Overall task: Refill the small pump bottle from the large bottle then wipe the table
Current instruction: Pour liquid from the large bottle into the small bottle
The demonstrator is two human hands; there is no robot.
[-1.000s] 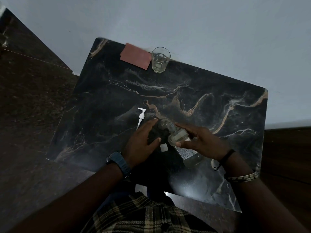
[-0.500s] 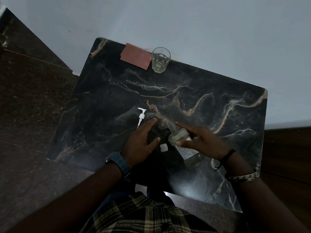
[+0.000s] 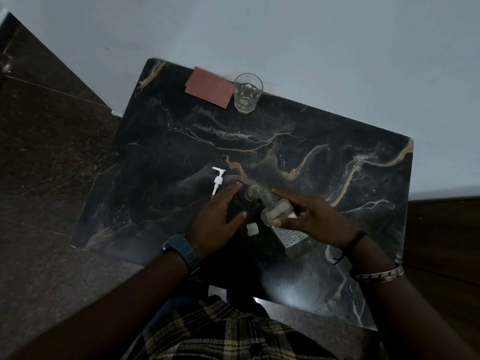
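large bottle [image 3: 283, 222] tilted mid-table, far edge clear

The right hand [image 3: 314, 222] fingers have spread slightly on the large bottle [image 3: 283, 224].

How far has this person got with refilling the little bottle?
Done: the white pump head is off and lies on the dark marbled table; a small white cap lies there too. In hand: the right hand tilts the large clear bottle over the small clear bottle beside the left hand. Left: refitting the pump, wiping with the reddish cloth.
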